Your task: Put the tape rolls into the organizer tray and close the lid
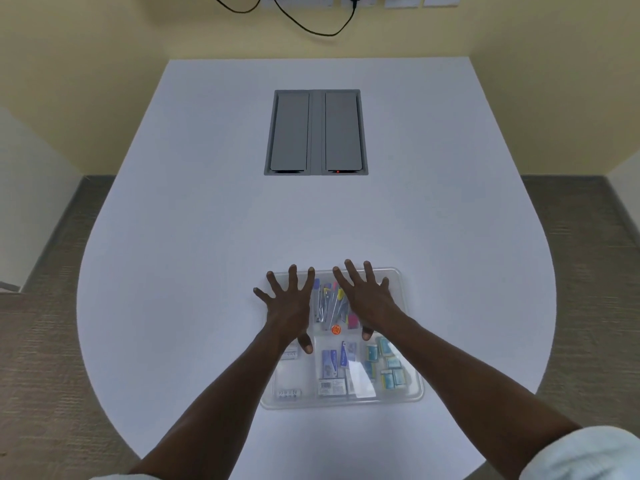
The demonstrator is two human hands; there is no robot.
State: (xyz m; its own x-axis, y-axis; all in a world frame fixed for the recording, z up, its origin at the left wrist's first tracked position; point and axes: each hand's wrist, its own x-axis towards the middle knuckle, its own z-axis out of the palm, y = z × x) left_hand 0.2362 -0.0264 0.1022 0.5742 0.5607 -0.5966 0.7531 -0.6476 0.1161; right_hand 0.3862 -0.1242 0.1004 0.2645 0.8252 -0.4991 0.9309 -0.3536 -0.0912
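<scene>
Clear plastic forms the organizer tray point(341, 393), which sits on the white desk point(207, 237) directly beneath both hands, its near edge well back from the desk's near rim. Its transparent lid point(360, 379) appears already laid over the compartments, judging by the glare across the near part. Through it small blue-and-white packets, which may be the tape rolls point(388, 368), lie below and right of the right hand; I cannot confirm what they are. Coloured pens or pins fill the compartment between the two hands.

Left hand point(289, 306) lies flat, fingers spread, over the tray's far left corner, grasping nothing. Right hand point(367, 303) lies likewise spread on the far right part, also holding nothing. Judgement: both palms press the lid down evenly to seat it, so the task looks near completion.

Beyond the fingertips the desk is bare up to a grey recessed cable hatch point(316, 133), well apart. Ample free room lies on either side of the hands.
</scene>
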